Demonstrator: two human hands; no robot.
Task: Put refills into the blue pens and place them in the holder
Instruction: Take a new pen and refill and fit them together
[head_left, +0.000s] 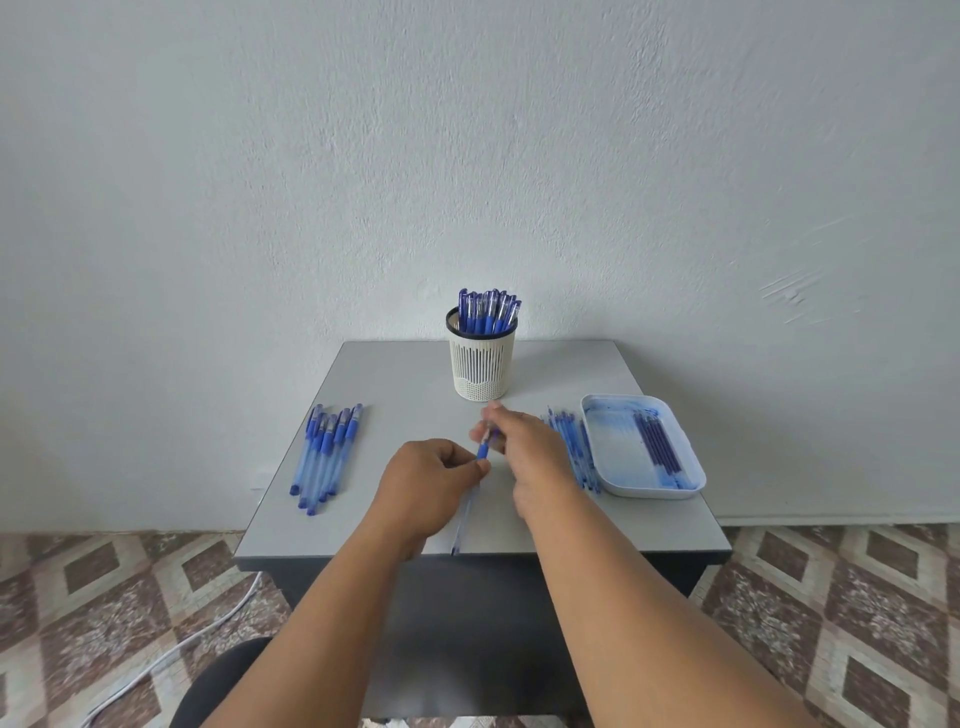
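Observation:
I hold one blue pen (483, 450) over the middle of the grey table (395, 374). My left hand (428, 486) grips its clear barrel, which runs down toward the front edge. My right hand (519, 441) pinches the pen's far end beside the blue grip. The cream slotted holder (482, 364) stands at the back centre with several capped blue pens in it. Several blue pens (324, 452) lie in a row at the left. More clear barrels (574, 447) lie at the right, partly hidden by my right hand. Dark blue refills (655, 441) lie in the tray.
A white ink-stained tray (613, 457) sits at the table's right edge. A white wall rises right behind the table. Patterned floor tiles surround it, with a white cable (171, 657) on the floor at the left and a dark seat edge (223, 680) below.

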